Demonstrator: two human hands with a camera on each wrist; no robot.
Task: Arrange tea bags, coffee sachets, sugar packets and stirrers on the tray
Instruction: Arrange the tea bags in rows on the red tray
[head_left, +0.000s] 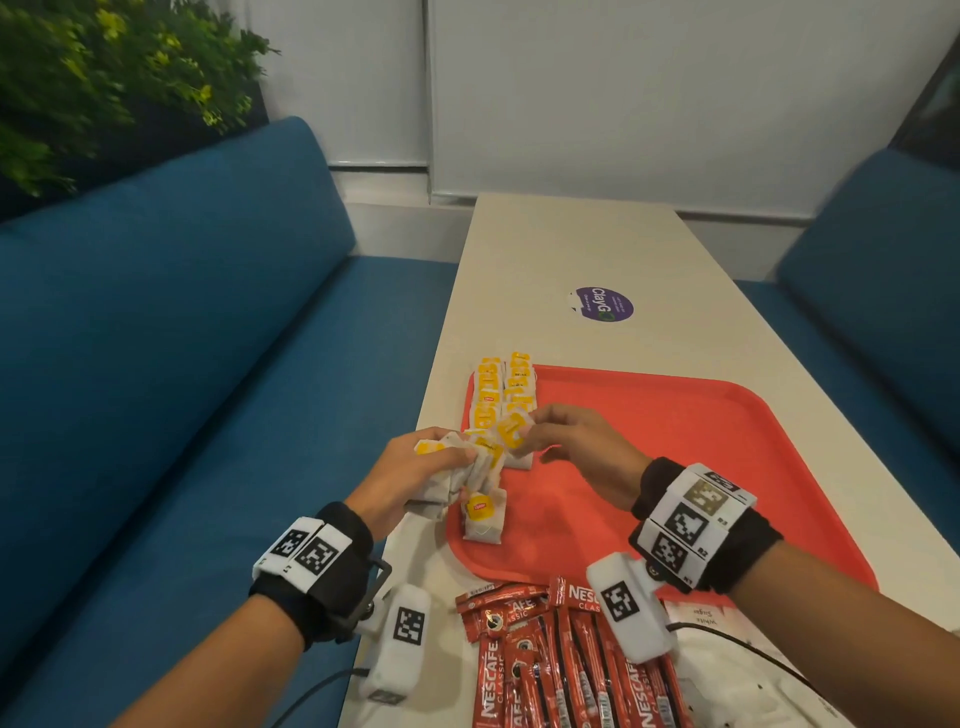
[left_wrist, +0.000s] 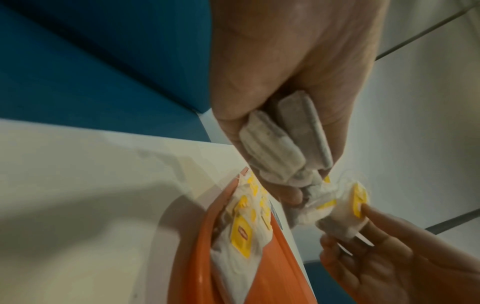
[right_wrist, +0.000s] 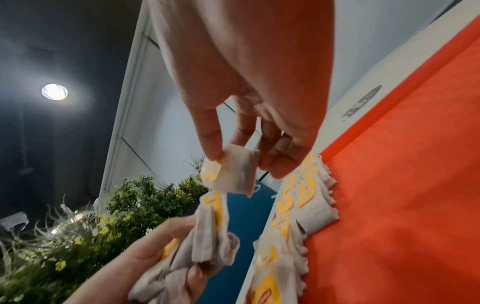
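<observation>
Resting on the desk (head_left: 545, 249), the red tray (head_left: 701, 441) is the landmark. Along its left edge lie 2 rows of tea bags (head_left: 501, 389). Beside that edge, the left hand (head_left: 410, 478) clutches a soft bunch (head_left: 452, 467); the right hand (head_left: 576, 441) pinches 1 tea bag (right_wrist: 237, 172). Light, limp paper: best taken by the bag's flat body, not its tag.
</observation>
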